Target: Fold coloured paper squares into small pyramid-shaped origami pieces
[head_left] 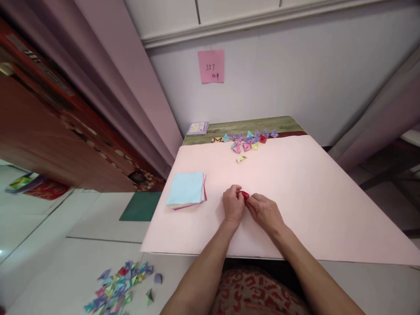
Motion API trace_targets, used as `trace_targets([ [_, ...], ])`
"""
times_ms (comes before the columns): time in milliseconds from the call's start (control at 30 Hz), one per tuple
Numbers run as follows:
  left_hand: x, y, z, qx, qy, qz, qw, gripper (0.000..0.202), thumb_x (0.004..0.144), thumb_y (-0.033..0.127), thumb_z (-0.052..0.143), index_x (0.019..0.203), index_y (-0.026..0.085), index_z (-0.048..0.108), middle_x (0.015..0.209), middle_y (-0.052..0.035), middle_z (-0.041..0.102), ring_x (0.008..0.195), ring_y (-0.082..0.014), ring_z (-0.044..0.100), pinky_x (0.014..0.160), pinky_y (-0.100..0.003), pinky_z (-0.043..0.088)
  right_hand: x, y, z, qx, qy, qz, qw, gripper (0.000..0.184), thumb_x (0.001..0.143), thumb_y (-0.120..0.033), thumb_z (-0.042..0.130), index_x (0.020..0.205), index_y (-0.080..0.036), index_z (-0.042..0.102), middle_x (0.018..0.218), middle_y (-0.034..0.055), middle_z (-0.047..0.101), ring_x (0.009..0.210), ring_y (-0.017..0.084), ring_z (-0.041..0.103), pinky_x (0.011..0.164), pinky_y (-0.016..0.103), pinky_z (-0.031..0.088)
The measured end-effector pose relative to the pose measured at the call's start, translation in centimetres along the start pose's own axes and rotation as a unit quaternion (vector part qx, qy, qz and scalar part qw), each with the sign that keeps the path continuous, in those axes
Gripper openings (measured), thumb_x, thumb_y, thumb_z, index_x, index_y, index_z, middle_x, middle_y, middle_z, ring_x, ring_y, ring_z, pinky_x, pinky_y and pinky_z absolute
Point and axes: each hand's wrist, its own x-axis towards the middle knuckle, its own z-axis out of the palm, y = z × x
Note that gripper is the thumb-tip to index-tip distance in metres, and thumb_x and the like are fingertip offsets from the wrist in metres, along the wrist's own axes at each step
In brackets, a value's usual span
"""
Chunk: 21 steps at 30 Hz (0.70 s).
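Note (211, 66) "357"; red paper (245, 195) in fingers (236, 193)

The table (282, 123) (under a pink sheet (311, 183)) carries a paper stack (186, 189), folded pieces (247, 141) and 1 pack (197, 127).

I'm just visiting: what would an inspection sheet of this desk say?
Surface: pink sheet over a table.
Job's things: red paper; stack of coloured squares left of it.
Clutter: folded pieces at the far edge; booklet at the far corner.
Hands: left hand and right hand both pinch the red paper.
Cables: nothing seen.
Surroundings: pink note on the wall; more folded shapes and a green mat on the floor.
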Motion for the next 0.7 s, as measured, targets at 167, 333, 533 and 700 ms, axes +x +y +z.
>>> trace_targets([
  [167,0.0,-0.1,-0.3,-0.041,0.031,0.027,0.998,0.028,0.084,0.02,0.059,0.112,0.019,0.06,0.102,-0.008,0.066,0.089,-0.0192,0.062,0.085,-0.035,0.051,0.6,0.9,-1.0,0.039,0.006,0.061,0.997,0.017,0.095,-0.026,0.051,0.087,-0.021,0.065,0.08,0.002,0.067,0.068,0.015,0.06,0.058,0.024,0.034],
  [333,0.3,-0.1,-0.4,-0.066,0.052,0.026,0.996,0.023,0.094,0.03,0.047,0.109,0.017,0.059,0.103,-0.0097,0.065,0.09,-0.0196,0.061,0.086,-0.037,0.05,5.0,4.3,-1.9,0.028,0.011,0.148,0.989,0.009,0.089,-0.027,0.056,0.083,-0.022,0.06,0.074,-0.0003,0.068,0.059,0.015,0.058,0.055,0.025,0.031],
  [533,0.5,-0.2,-0.5,-0.056,0.042,0.039,0.997,0.018,0.094,0.027,0.047,0.1,0.018,0.061,0.097,-0.0083,0.066,0.089,-0.0197,0.061,0.084,-0.036,0.049,12.4,8.0,-1.3,0.084,0.073,0.192,0.975,0.029,0.084,-0.029,0.063,0.113,-0.024,0.061,0.09,0.0029,0.074,0.076,0.019,0.066,0.066,0.026,0.042],
  [700,0.3,-0.3,-0.6,-0.047,0.039,0.047,0.997,0.016,0.093,0.025,0.048,0.098,0.018,0.061,0.096,-0.0075,0.066,0.089,-0.0195,0.061,0.084,-0.035,0.05,11.8,7.6,0.9,0.161,0.093,0.228,0.956,0.018,0.085,-0.03,0.057,0.096,-0.024,0.07,0.083,0.0016,0.074,0.075,0.018,0.067,0.073,0.028,0.046],
])
